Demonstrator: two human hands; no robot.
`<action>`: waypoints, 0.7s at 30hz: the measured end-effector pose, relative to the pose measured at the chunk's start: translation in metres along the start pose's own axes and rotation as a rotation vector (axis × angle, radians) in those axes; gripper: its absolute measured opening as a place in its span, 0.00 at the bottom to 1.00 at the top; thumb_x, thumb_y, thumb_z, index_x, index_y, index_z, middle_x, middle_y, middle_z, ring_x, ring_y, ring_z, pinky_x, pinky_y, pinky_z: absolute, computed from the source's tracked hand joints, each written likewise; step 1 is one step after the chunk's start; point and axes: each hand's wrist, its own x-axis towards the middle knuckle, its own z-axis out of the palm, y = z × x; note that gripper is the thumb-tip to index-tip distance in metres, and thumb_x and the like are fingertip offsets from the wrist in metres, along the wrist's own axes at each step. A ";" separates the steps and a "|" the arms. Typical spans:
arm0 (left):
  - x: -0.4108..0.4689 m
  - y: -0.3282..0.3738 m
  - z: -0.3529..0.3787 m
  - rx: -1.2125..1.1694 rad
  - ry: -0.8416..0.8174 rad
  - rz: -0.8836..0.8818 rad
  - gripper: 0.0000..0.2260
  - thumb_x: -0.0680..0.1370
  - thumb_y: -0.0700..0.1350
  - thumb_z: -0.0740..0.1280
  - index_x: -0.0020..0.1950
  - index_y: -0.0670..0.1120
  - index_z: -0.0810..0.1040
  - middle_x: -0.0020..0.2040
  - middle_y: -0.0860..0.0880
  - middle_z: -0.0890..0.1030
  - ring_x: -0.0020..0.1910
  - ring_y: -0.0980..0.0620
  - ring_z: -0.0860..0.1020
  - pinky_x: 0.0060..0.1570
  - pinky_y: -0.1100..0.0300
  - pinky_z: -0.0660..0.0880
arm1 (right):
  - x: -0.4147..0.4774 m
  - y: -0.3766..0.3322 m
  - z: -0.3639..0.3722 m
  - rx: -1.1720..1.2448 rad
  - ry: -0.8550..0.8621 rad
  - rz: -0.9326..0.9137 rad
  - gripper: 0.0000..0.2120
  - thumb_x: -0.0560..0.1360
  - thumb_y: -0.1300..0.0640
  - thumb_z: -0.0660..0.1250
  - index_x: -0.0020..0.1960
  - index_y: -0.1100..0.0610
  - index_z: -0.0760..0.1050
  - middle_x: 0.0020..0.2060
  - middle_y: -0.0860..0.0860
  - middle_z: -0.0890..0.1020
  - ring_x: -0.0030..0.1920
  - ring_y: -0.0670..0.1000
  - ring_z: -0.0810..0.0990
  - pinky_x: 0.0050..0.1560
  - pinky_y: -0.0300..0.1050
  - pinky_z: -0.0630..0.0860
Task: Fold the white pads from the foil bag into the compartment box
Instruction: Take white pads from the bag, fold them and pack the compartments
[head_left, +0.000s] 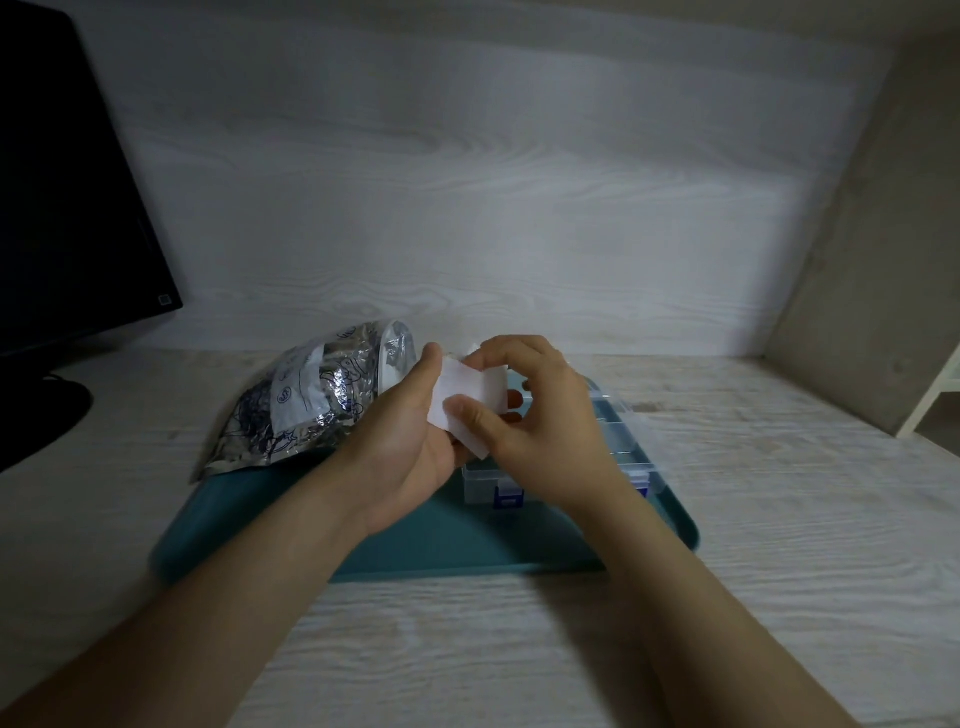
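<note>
Mid-fold: pinching white pad (470, 397) between left hand (410, 447) and right hand (540, 421); next, probably tucking into compartment box (626, 434).

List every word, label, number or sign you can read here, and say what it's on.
No text is legible.
foil bag: white label and dark print, too blurred to read.
monitor: small sticker at its lower corner, too small to read.
compartment box and white pad: no text visible.
</note>
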 end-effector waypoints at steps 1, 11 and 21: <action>0.001 0.000 0.000 -0.028 0.016 -0.002 0.27 0.88 0.60 0.52 0.73 0.42 0.75 0.66 0.38 0.83 0.64 0.43 0.83 0.59 0.51 0.81 | 0.001 0.000 0.000 0.057 0.009 0.020 0.09 0.75 0.52 0.78 0.55 0.49 0.83 0.60 0.43 0.81 0.61 0.42 0.77 0.52 0.27 0.74; 0.004 0.006 -0.007 0.040 0.015 -0.044 0.17 0.87 0.44 0.61 0.72 0.39 0.78 0.56 0.41 0.80 0.51 0.48 0.79 0.51 0.54 0.79 | 0.004 -0.003 -0.008 0.341 -0.093 0.163 0.03 0.80 0.61 0.72 0.48 0.57 0.84 0.47 0.45 0.87 0.51 0.44 0.85 0.46 0.37 0.79; -0.003 0.011 -0.006 0.024 -0.112 -0.125 0.26 0.87 0.50 0.48 0.75 0.38 0.73 0.67 0.44 0.83 0.58 0.44 0.78 0.59 0.48 0.77 | 0.003 -0.012 -0.015 0.422 -0.104 0.372 0.06 0.75 0.66 0.77 0.41 0.62 0.82 0.54 0.51 0.82 0.39 0.43 0.84 0.36 0.35 0.78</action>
